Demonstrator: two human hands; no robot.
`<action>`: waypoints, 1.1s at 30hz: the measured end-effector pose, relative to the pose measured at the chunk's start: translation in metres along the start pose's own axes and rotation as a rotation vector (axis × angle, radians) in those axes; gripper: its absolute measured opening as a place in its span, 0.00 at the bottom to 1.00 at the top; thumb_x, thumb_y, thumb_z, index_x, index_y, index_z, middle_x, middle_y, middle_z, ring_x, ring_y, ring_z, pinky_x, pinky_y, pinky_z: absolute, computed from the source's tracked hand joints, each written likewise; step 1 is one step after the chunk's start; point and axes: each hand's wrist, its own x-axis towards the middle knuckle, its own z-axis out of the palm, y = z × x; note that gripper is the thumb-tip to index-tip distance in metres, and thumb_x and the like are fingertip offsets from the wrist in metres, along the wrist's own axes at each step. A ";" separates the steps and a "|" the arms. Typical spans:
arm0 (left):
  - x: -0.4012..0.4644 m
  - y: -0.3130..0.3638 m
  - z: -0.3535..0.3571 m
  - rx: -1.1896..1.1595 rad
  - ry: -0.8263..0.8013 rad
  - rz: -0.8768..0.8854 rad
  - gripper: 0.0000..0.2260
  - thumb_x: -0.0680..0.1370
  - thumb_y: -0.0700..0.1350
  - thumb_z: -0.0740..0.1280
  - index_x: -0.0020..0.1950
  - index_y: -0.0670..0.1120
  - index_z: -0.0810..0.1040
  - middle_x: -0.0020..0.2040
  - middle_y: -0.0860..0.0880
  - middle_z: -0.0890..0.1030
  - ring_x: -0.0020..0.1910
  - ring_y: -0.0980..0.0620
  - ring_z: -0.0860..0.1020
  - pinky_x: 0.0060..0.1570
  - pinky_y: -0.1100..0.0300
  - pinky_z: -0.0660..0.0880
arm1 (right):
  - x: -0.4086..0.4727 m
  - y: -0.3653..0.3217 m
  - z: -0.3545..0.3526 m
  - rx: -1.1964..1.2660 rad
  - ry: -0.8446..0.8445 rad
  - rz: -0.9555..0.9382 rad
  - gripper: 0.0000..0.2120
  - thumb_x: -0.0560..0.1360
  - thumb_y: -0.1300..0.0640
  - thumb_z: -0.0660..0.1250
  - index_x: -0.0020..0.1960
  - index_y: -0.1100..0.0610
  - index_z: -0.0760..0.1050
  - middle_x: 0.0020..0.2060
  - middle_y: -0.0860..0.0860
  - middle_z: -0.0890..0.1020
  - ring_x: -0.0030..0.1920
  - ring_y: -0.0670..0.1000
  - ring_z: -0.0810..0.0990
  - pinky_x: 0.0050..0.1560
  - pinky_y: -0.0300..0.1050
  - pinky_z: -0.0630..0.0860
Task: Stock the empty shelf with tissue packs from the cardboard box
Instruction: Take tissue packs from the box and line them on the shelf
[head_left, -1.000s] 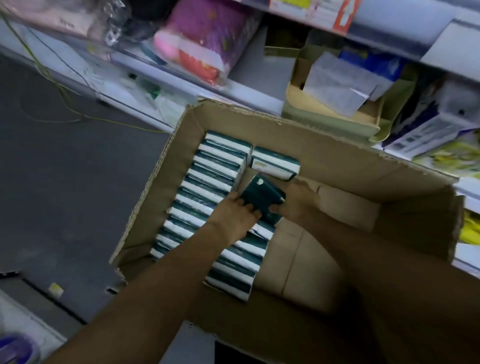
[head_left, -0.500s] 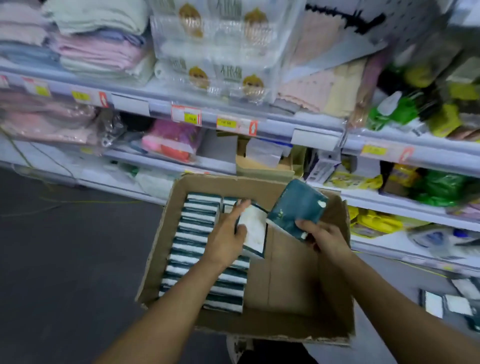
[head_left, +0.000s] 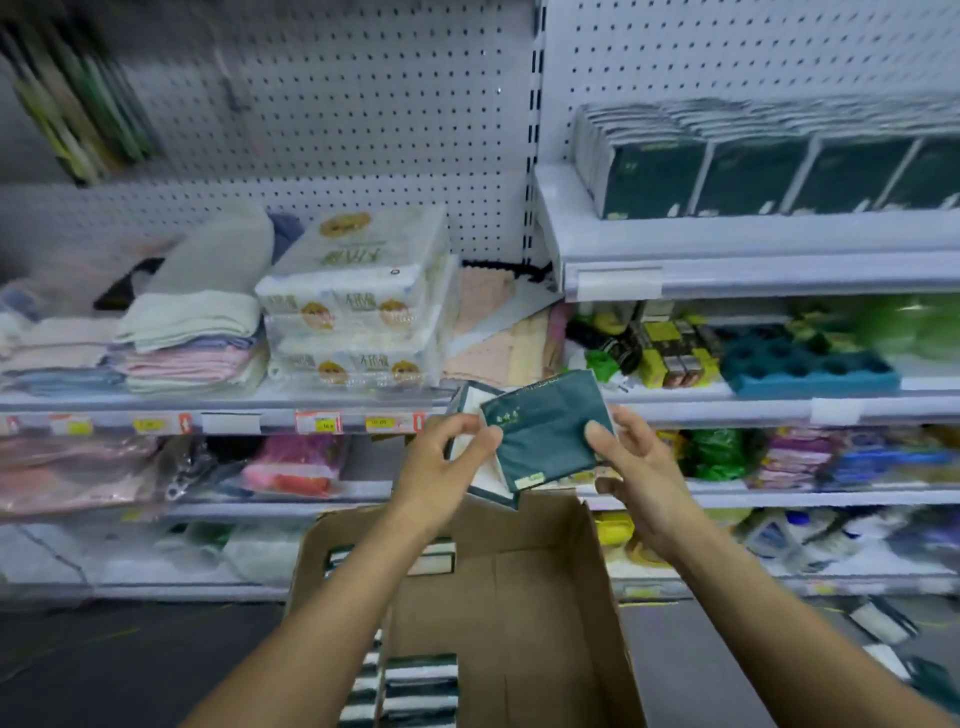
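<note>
Tissue packs, two of them, dark teal with white sides, sit between the hands above the cardboard box (head_left: 524, 597); the left hand (head_left: 441, 475) pinches the rear tissue pack (head_left: 475, 447) with thumb and curled fingers, while the right hand (head_left: 631, 470) grips the front tissue pack (head_left: 545, 428) by its right edge, thumb across its face; the two packs overlap, both tilted, the front one hiding most of the rear one; below the forearms, more packs (head_left: 415, 686) stand in rows on edge inside the box's left part; up to the right, an upper shelf (head_left: 727, 241) against white pegboard carries a row of matching dark packs (head_left: 753, 171); to the left, a lower shelf holds white wrapped tissue bundles (head_left: 358, 301) beside folded towels (head_left: 192, 338); the surroundings are blurred.
</note>
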 end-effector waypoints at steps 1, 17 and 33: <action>0.004 0.013 -0.001 0.024 -0.016 0.034 0.03 0.78 0.53 0.68 0.45 0.60 0.76 0.53 0.56 0.78 0.52 0.65 0.75 0.49 0.72 0.68 | 0.001 -0.018 -0.008 -0.030 -0.015 -0.047 0.18 0.71 0.54 0.71 0.60 0.53 0.76 0.45 0.47 0.85 0.42 0.44 0.82 0.34 0.36 0.73; 0.090 0.153 0.046 0.133 0.170 0.305 0.13 0.80 0.46 0.66 0.59 0.64 0.73 0.60 0.53 0.70 0.55 0.67 0.69 0.52 0.69 0.64 | 0.105 -0.216 -0.115 -0.379 0.115 -0.504 0.15 0.72 0.60 0.74 0.38 0.69 0.72 0.29 0.53 0.72 0.32 0.48 0.72 0.35 0.38 0.75; 0.134 0.153 0.050 -0.077 0.222 0.131 0.34 0.76 0.47 0.72 0.74 0.64 0.58 0.71 0.52 0.71 0.66 0.49 0.73 0.62 0.40 0.74 | 0.221 -0.205 -0.109 -0.474 0.236 -0.454 0.12 0.67 0.59 0.79 0.46 0.60 0.78 0.37 0.50 0.77 0.39 0.49 0.76 0.47 0.45 0.77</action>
